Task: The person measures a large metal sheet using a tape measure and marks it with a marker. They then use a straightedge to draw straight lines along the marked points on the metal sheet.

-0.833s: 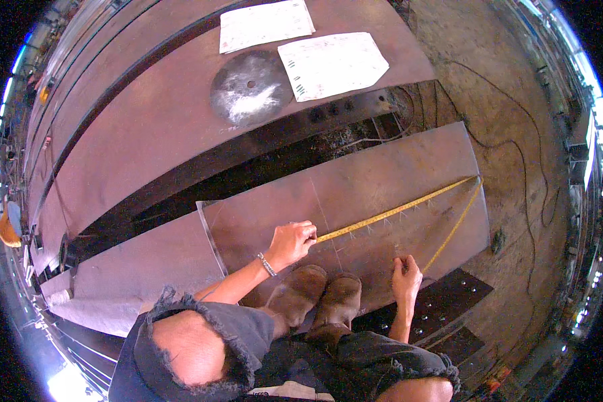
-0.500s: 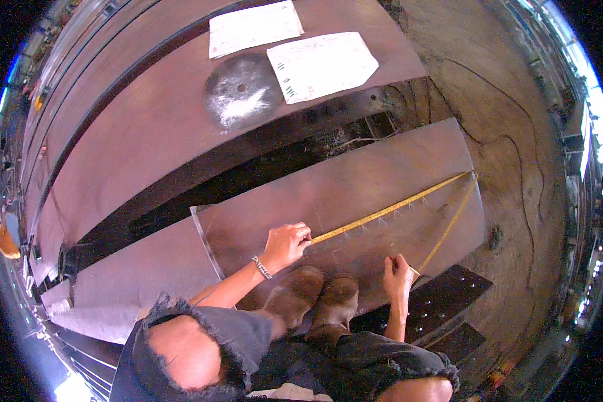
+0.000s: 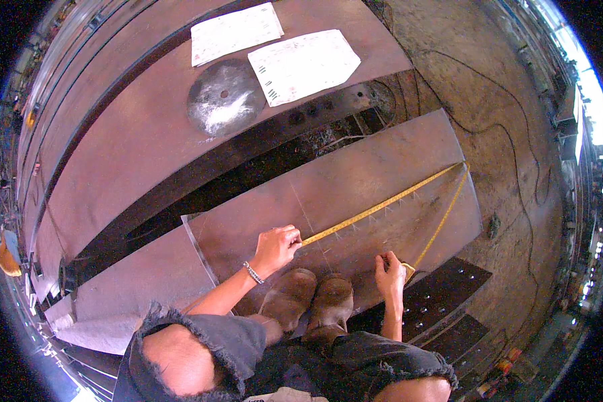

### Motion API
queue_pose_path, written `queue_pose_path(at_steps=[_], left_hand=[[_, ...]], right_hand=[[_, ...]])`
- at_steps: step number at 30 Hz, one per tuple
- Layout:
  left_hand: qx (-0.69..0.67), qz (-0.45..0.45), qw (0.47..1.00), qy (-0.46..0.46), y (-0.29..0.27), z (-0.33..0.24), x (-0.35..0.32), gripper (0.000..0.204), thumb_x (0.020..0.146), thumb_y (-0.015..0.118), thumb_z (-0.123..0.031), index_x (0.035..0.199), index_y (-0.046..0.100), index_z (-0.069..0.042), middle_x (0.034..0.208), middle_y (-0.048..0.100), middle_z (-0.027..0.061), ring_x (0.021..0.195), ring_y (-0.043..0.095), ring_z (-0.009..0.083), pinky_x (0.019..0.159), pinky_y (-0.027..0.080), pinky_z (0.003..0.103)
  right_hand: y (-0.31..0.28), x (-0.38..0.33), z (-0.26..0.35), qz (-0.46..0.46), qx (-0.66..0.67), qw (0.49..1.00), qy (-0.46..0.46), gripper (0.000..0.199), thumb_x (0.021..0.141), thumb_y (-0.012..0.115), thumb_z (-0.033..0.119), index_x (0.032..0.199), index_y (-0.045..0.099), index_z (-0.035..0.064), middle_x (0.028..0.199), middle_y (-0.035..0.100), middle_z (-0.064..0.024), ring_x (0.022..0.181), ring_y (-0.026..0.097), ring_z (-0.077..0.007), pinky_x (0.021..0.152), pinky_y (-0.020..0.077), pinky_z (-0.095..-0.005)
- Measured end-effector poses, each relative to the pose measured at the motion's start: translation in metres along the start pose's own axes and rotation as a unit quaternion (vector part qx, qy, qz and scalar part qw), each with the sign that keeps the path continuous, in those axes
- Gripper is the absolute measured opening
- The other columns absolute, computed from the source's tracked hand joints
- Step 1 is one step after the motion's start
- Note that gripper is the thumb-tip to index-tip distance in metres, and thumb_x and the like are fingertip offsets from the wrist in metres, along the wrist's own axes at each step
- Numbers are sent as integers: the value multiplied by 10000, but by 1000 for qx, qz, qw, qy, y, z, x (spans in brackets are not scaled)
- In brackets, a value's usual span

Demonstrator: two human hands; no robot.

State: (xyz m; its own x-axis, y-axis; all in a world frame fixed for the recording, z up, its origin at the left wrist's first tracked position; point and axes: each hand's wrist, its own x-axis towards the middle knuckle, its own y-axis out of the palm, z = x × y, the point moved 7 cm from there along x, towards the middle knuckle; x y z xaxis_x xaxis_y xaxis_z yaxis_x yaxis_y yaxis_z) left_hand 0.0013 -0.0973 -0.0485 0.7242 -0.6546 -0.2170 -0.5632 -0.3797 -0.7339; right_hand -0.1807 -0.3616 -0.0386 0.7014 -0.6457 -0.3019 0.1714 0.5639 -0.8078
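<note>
I crouch on a rusty steel plate with my boots at its near edge. A yellow tape measure runs from my left hand out to the plate's far right corner, then doubles back to my right hand. My left hand pinches the tape flat against the plate, beside a scribed line. My right hand closes around the tape's other end near the plate's near edge. Faint chalk marks lie along the tape.
A larger steel plate lies beyond a dark gap, carrying a round metal disc and two white paper sheets. Perforated dark plates sit to my right. Cables trail over the concrete floor.
The view has shifted slightly. My right hand has slid a little along the plate's near edge with the tape; my left hand stays pressed on the tape.
</note>
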Motion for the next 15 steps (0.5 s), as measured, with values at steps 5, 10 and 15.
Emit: queue_pose_path(at_steps=[5,10,15], left_hand=[[-15,9,1000,-22,-2,-1,0,75,832,729,-160,838,697,-93,837,687,45,786,694,280,667,554,412],[4,3,1000,-7,0,2,-1,164,853,770,-251,851,709,-98,826,685,42,741,699,256,624,546,396],[-1,-1,1000,-11,2,3,-1,140,850,760,-227,850,705,-99,833,686,41,754,699,263,634,545,404]], right_hand=[[5,0,-1,4,9,1000,9,233,947,672,225,971,668,-7,850,716,-208,820,716,-360,738,530,-428],[5,-1,1,15,10,1000,6,237,935,686,224,961,671,-11,857,717,-211,816,715,-361,738,529,-427],[7,0,0,6,3,1000,-11,280,942,684,249,1026,688,-18,985,729,-247,925,704,-426,799,538,-492]])
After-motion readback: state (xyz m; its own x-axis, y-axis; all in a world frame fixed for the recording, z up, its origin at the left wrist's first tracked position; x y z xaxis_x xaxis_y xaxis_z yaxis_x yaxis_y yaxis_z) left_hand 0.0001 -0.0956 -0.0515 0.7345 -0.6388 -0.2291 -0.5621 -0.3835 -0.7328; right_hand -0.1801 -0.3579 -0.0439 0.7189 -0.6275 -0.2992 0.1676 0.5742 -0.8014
